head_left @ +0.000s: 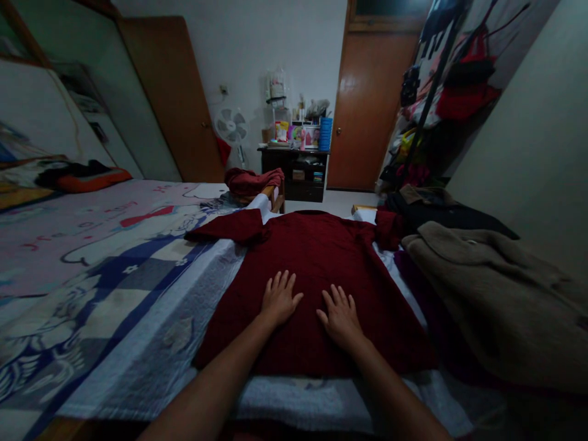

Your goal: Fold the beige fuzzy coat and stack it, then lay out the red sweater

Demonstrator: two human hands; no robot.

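A dark red long-sleeved garment [316,251] lies spread out flat on a pale cloth [294,401], its collar end away from me. Its left sleeve stretches out to the side over the bedding, while the right one is bunched near the dark clothes. My left hand [280,298] rests palm down on the middle of the garment, fingers spread. Beside it, a short gap to the right, my right hand [340,315] also lies flat on the fabric with its fingers apart. Neither hand grips anything.
Patterned bedding [105,257] covers the left side. A brown coat [496,294] and a dark jacket [454,211] lie at the right. Beyond the garment are a crumpled red cloth [252,182], a white fan [232,125] and a dark cabinet [294,177].
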